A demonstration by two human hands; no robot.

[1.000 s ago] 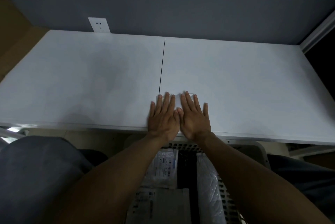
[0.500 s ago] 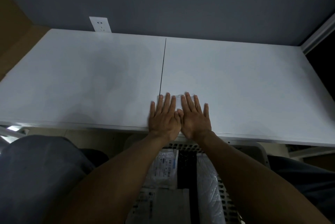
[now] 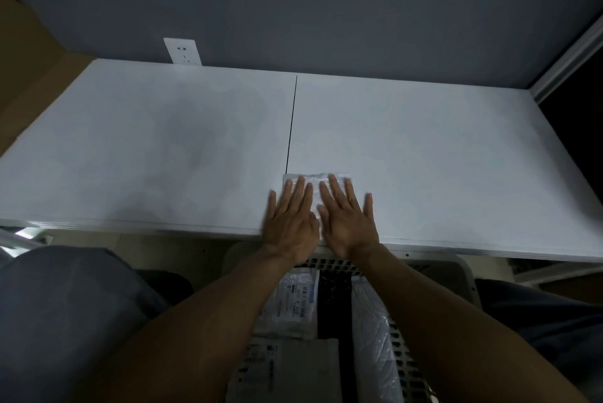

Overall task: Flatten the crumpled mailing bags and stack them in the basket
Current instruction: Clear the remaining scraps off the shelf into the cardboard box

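A small white mailing bag (image 3: 316, 179) lies flat on the white table (image 3: 440, 167) near its front edge, just right of the table's seam. My left hand (image 3: 291, 220) and my right hand (image 3: 348, 218) press on it side by side, palms down, fingers straight and spread. Only the bag's far strip and a sliver between my hands show. Below the table edge, between my forearms, stands a white perforated basket (image 3: 399, 347) holding several flat mailing bags (image 3: 293, 303), some with printed labels.
A wall socket (image 3: 182, 52) sits on the grey wall behind the table. Brown cardboard (image 3: 23, 76) stands at the far left. My clothed knees flank the basket. A dark seam (image 3: 291, 128) splits the tabletop.
My hands have slid apart a little across the bag, so a strip of it now shows between them and beyond my fingertips.
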